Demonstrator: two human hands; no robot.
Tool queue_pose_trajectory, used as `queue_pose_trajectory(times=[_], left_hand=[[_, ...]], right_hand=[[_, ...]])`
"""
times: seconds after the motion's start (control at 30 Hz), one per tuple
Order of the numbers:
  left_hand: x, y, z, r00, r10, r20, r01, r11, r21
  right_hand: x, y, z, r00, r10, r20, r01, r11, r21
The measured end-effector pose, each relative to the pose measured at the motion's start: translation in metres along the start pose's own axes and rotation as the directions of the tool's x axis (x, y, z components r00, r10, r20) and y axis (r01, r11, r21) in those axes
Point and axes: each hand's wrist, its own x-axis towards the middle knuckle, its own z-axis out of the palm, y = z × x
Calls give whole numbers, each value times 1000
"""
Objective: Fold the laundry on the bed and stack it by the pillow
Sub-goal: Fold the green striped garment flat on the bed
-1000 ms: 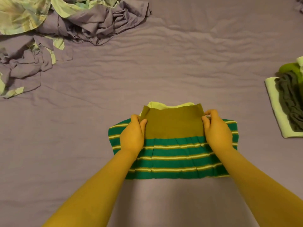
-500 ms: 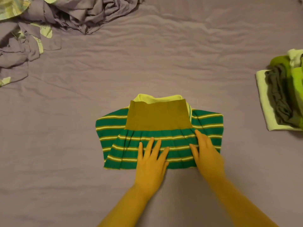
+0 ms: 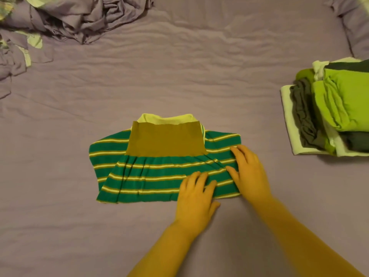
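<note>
A green garment with pale yellow stripes lies flat on the purple bed sheet in the middle of the view. Its wide olive waistband is folded down over it, and a pale lining shows at the top edge. My left hand presses flat on the garment's lower right part, fingers straight. My right hand rests flat on its right end, fingers straight. A stack of folded clothes, bright green, dark grey and pale, sits at the right. A pillow corner shows behind the stack.
A rumpled heap of purple and pale green fabric lies at the top left of the bed. Wrinkled sheet stretches between the garment, the heap and the stack.
Both hands let go of the waistband, came down onto the striped part and slid toward its right end. The view has shifted right, showing more of the stack.
</note>
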Motion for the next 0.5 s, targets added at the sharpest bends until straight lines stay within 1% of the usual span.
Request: queue_pose_trajectory(times=[0.03, 0.1, 0.13, 0.17, 0.2, 0.23, 0.3, 0.4, 0.47, 0.5], left_hand=[[7, 11, -2, 1000, 19, -19, -20, 999, -48], [21, 30, -3, 1000, -6, -10, 4, 989, -145], [29, 39, -1, 1000, -21, 14, 23, 984, -175], [35, 47, 5, 996, -33, 85, 49, 981, -186], [40, 55, 12, 987, -72, 144, 98, 978, -182], [44, 62, 18, 978, -119, 169, 145, 978, -148], [50, 75, 25, 966, -200, 166, 211, 976, -54], [59, 81, 29, 952, -275, 137, 285, 957, -58], [63, 78, 23, 948, -292, 125, 297, 954, -26], [64, 76, 15, 950, -276, 147, 284, 958, -36]], right_hand=[[5, 3, -4, 1000, 0, -11, 1, 1000, 24], [19, 11, -11, 1000, 3, 4, -4, 997, 81], [27, 14, -14, 999, 13, 39, -18, 992, 123], [36, 17, -16, 996, 23, 89, -39, 983, 178], [45, 20, -16, 989, 26, 148, -60, 971, 233], [53, 23, -16, 978, 22, 208, -79, 961, 267], [66, 29, -12, 959, 6, 283, -78, 966, 245], [76, 35, -9, 956, -15, 292, -46, 979, 200], [78, 35, -10, 960, -26, 280, -39, 973, 226], [78, 34, -10, 962, -26, 273, -47, 965, 256]])
